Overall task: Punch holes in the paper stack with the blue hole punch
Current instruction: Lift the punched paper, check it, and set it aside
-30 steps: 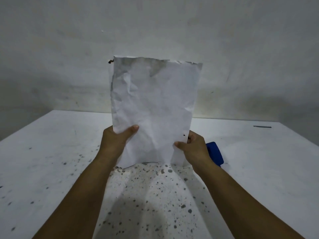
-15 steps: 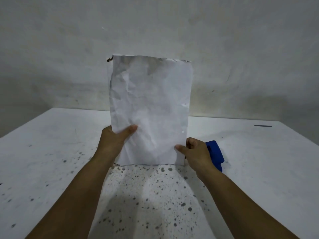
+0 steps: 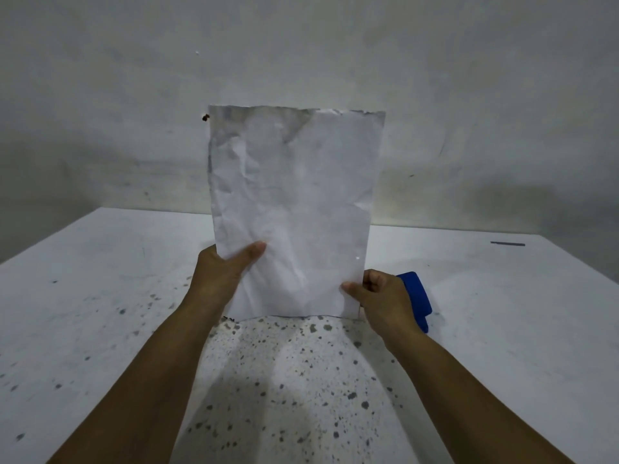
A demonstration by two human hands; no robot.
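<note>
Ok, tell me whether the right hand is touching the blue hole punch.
Cannot tell. In the head view the right hand overlaps the blue hole punch behind it, hiding any contact or gap.

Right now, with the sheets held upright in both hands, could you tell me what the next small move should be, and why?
Probably lower the paper stack toward the blue hole punch. Both the left hand and right hand grip its lower edge, standing it on the table, and the punch lies just behind the right hand.
</note>
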